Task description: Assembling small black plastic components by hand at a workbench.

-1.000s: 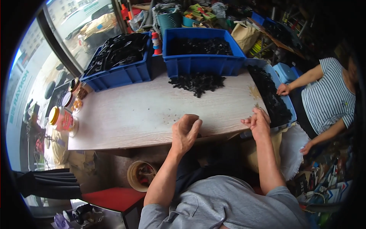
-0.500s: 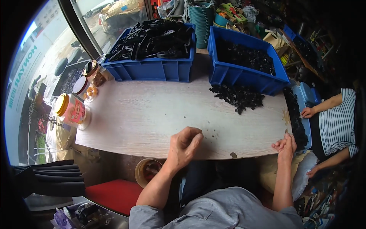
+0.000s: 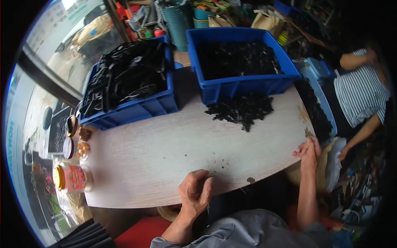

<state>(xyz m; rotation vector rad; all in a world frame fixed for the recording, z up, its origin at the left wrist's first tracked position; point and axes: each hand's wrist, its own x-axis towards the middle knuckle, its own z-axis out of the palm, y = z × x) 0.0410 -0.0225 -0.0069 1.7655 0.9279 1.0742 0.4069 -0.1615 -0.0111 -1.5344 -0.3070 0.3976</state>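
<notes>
My left hand point(image 3: 195, 191) is at the front edge of the table point(image 3: 136, 165), its fingers curled in loosely and the thumb alongside. Nothing shows in it. By the table's right edge, my right hand point(image 3: 307, 152) is held palm up with its fingers partly bent and apart, holding nothing that I can see. Beyond both hands, a pile of small black parts point(image 3: 242, 109) lies on the tabletop. It spreads in front of a blue crate point(image 3: 244, 87) with more black pieces inside.
Another blue crate point(image 3: 136, 113), heaped with long black pieces, stands at the far left. Along the left edge are a yellow-lidded jar point(image 3: 74, 177) and other jars. On the right, a co-worker in a striped shirt point(image 3: 357, 95) is beside a light-blue bin point(image 3: 320, 101) of black parts.
My view has turned, so the table sits tilted and the crates appear further left. My left thumb has come away from the curled fingers. The co-worker has raised one hand from the bin.
</notes>
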